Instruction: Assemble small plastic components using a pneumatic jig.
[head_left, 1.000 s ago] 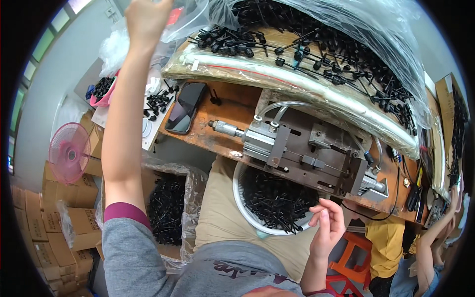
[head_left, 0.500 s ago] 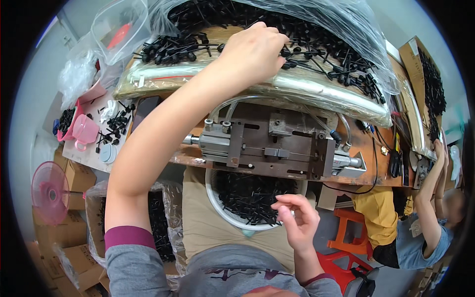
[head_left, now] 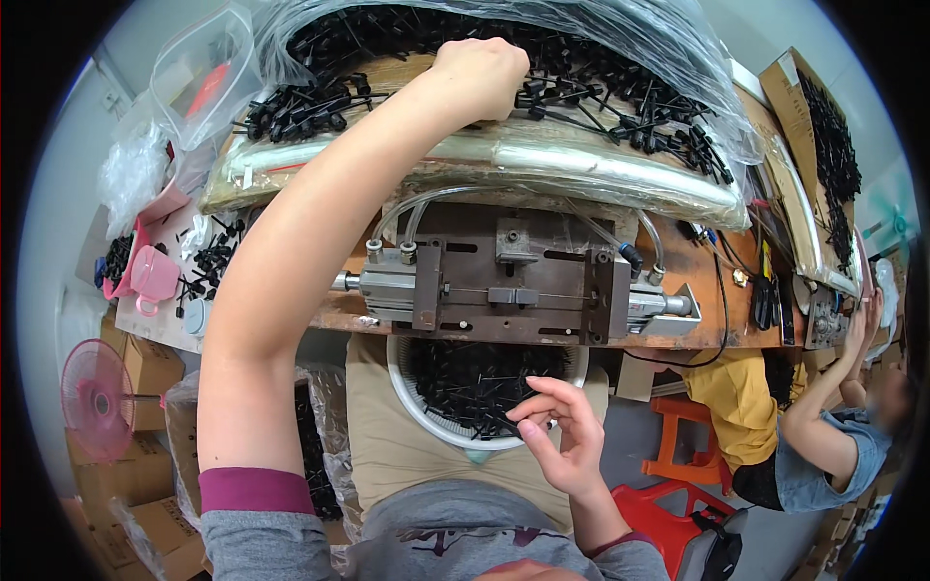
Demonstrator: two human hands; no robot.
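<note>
My left hand [head_left: 481, 76] reaches far forward with its fingers curled into the heap of black plastic parts [head_left: 601, 97] on the plastic-covered board [head_left: 542, 160]; what it grips is hidden. My right hand [head_left: 565, 433] hovers near my lap, thumb and fingertips pinched close together over the white bowl of black parts [head_left: 465, 387]. Whether a small part sits between those fingers is unclear. Between the two hands stands a metal press fixture with air cylinders [head_left: 504, 286] on the wooden bench [head_left: 736, 320].
A pink cup [head_left: 155, 281] and loose black parts lie at the bench's left. A pink fan [head_left: 97, 397] and cardboard boxes [head_left: 145, 368] stand at lower left. A co-worker in blue [head_left: 833, 436] sits at the right by an orange stool [head_left: 693, 436]. Clear bags [head_left: 208, 73] hang upper left.
My left arm swung from the bags at upper left to the heap of black parts at centre top. My right hand rose slightly toward the bowl. The view shifted left.
</note>
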